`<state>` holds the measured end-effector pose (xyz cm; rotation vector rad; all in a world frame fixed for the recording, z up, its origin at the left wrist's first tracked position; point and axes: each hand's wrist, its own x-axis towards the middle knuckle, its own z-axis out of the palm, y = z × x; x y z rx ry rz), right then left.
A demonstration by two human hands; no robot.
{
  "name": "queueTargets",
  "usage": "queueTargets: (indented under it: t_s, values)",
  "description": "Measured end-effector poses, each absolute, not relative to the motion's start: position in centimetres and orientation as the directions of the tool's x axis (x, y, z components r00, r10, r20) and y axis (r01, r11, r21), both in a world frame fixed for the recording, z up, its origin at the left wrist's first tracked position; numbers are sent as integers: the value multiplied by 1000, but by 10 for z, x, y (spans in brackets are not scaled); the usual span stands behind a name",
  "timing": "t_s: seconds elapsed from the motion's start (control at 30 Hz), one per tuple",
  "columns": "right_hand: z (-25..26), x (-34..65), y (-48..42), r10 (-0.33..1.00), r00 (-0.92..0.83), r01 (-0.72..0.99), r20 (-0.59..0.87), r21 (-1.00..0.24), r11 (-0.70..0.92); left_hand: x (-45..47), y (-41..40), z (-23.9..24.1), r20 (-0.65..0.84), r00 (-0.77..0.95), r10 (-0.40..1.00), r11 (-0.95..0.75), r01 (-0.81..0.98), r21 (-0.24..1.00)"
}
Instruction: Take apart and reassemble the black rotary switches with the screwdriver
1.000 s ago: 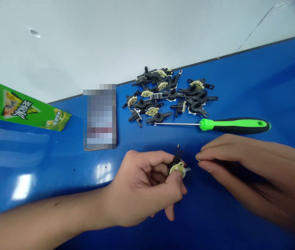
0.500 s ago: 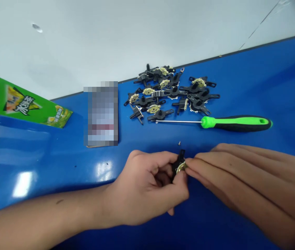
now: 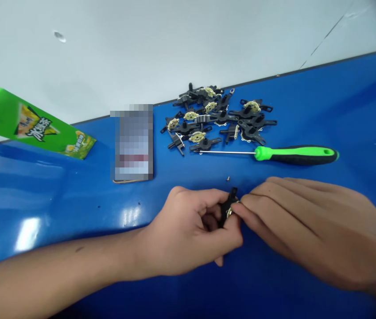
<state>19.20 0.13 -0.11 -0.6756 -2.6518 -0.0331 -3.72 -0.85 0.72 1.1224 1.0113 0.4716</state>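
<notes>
My left hand (image 3: 194, 235) is closed around a small black plastic part (image 3: 233, 193) with a gold-coloured metal plate (image 3: 230, 212) on its right side. Thumb and fingers grip it from the left, and its lower portion is hidden. The fingers of my right hand (image 3: 304, 226) are pinched together against the gold plate, covering much of it. Whatever lies between those fingertips is hidden. Just beyond the held part, a tiny screw (image 3: 228, 179) lies on the blue table (image 3: 181, 170).
Several similar black parts with gold plates (image 3: 211, 117) lie piled toward the back edge. In front of them rests a green-and-black screwdriver (image 3: 294, 154). A phone-like device with a blurred screen (image 3: 133, 146) and a green carton (image 3: 35, 122) are to the left.
The view has shifted slightly. My right fingertips have moved a little over the gold plate, so less of it shows. My left hand keeps its hold on the black part.
</notes>
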Motion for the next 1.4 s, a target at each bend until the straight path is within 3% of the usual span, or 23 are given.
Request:
queueTargets:
  t_s: [0.2,0.4,0.57,0.83,1.0,1.4]
  values:
    - [-1,198,-5,455,-724,506,518,-48,861,-41,-8,5,-451,531,717,470,110,876]
    - [3,197,-9,419,-776,428,471,-93,899,-40,-9,3,-440,537,719,482,71,873]
    - [2,192,-6,402,-767,477,500,25,879,-41,-10,2,-426,542,724,455,89,886]
    - [-5,189,-2,436,-789,521,433,96,848,-40,-8,4,-464,542,701,500,90,861]
    - [-5,192,-8,423,-763,510,490,53,859,-40,-8,4,-487,516,705,556,25,831]
    - [-2,191,-1,372,-818,453,440,93,886,-41,-10,3,-426,506,750,402,164,901]
